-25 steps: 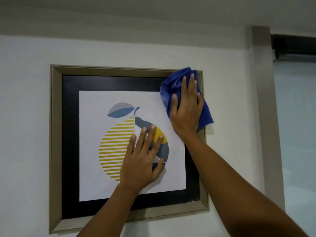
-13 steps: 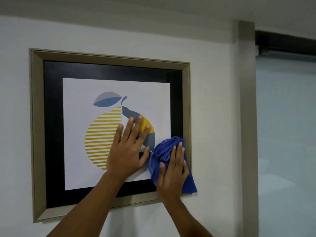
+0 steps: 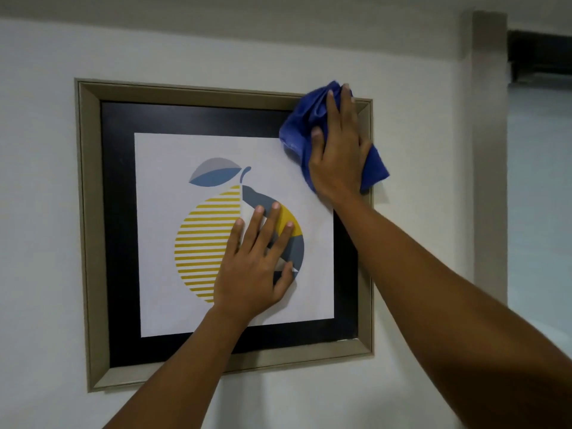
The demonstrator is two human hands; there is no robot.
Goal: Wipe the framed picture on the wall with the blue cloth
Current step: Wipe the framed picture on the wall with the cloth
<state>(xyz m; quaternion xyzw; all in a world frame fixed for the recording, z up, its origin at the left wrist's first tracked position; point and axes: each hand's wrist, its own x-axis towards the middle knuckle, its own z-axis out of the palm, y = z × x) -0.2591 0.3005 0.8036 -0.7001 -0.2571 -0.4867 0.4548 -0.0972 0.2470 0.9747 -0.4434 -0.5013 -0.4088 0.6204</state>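
The framed picture [image 3: 93, 212] hangs on a white wall, with a beige frame, a black mat and a print of a striped yellow fruit with a blue leaf. My right hand [image 3: 339, 150] presses the crumpled blue cloth [image 3: 305, 122] flat against the frame's top right corner; the cloth covers that corner and sticks out past the frame's right edge. My left hand [image 3: 257, 267] lies flat on the glass over the fruit, fingers spread, holding nothing.
A beige vertical trim strip [image 3: 489, 181] runs down the wall right of the picture. Beyond it is a pale panel [image 3: 541, 212] with a dark rail [image 3: 541, 54] above. Bare white wall surrounds the frame.
My right hand and the cloth went from the frame's upper right down to its lower right corner, then back up to the top right corner. My left hand stayed on the print.
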